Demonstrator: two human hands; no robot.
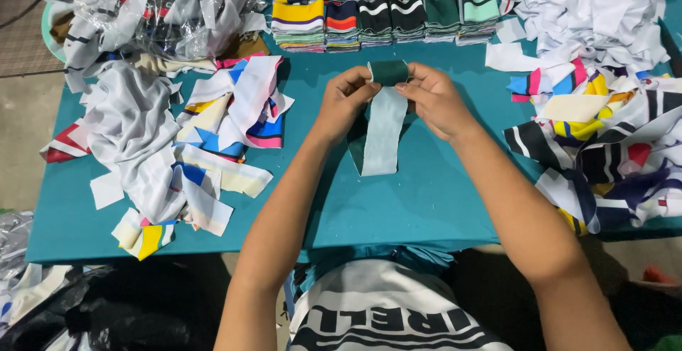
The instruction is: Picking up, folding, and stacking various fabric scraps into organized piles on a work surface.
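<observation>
Both hands, left hand [346,100] and right hand [433,99], pinch the folded dark-green top of a fabric strip [384,120] above the worktop [426,195]; its pale tail hangs toward six o'clock, seemingly for lining up edges. At twelve o'clock sit folded striped stacks [376,10]; at three and nine, loose scrap piles [611,138], partly cut off.

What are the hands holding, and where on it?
Both hands, left hand and right hand, pinch a green fabric strip at its folded top end.
</observation>
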